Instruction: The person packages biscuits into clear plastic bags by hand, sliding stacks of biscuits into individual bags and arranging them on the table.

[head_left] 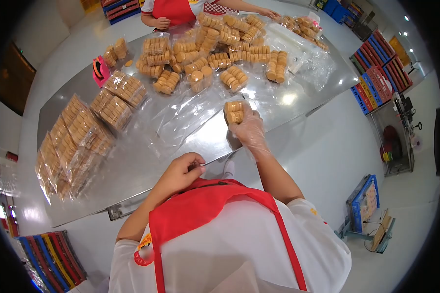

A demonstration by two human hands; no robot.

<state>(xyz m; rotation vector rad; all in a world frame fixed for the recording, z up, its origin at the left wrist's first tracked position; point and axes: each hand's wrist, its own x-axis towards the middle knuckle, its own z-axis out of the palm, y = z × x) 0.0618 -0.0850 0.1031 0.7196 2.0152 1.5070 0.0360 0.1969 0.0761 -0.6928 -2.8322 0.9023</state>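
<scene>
My right hand (250,131), in a clear plastic glove, grips a small group of round golden cookies (234,112) above the near side of the metal table (195,117). Whether a wrapper surrounds these cookies I cannot tell. Bare and loosely curled, my left hand (183,171) is at the table's front edge with nothing visible in its fingers. Flat clear plastic bags (173,115) lie on the tabletop between the hands and the heap. Beyond my right hand is a heap of bagged cookies (220,61). Filled packs (80,132) stand in rows at the left.
A pink tape dispenser (100,71) stands at the table's far left. Across the table is a person in a red apron (173,10), one hand near more cookies at the far right. Clear plastic sheeting (305,56) covers the right end. Colourful stacked crates (376,73) stand beyond.
</scene>
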